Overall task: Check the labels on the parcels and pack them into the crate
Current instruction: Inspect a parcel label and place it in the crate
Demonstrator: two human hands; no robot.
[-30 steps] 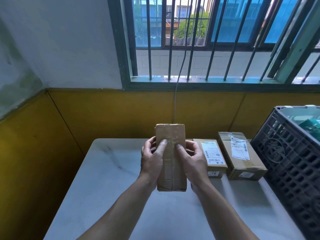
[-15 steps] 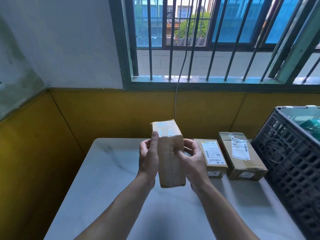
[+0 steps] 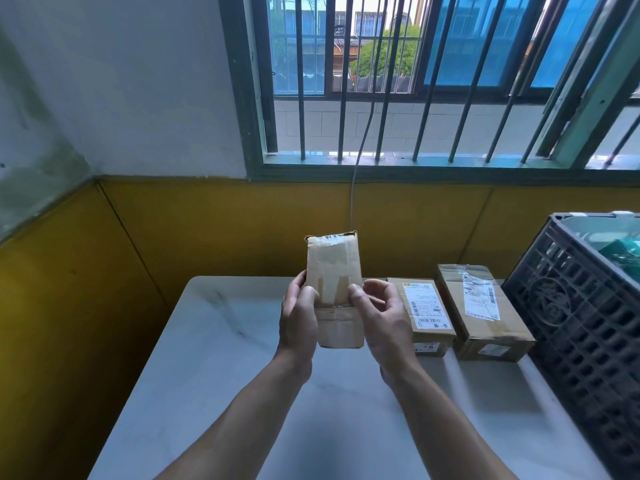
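I hold a small taped cardboard parcel (image 3: 335,271) upright above the white table (image 3: 221,368). My left hand (image 3: 298,320) grips its left side and my right hand (image 3: 384,323) grips its right side. The face turned to me shows tape and no label that I can read. Two more cardboard parcels lie flat on the table to the right: a small one (image 3: 424,313) with a white label up, and a larger one (image 3: 481,311) with a label up. A dark plastic crate (image 3: 581,317) stands at the far right.
Something teal (image 3: 623,251) lies inside the crate. A yellow and white wall runs behind and to the left of the table. A barred window is above, with a thin cable (image 3: 356,174) hanging down from it.
Both hands have turned the parcel, rolling it so a different taped face points toward me. The hands have slid lower on it. The two parcels on the table have stayed put.
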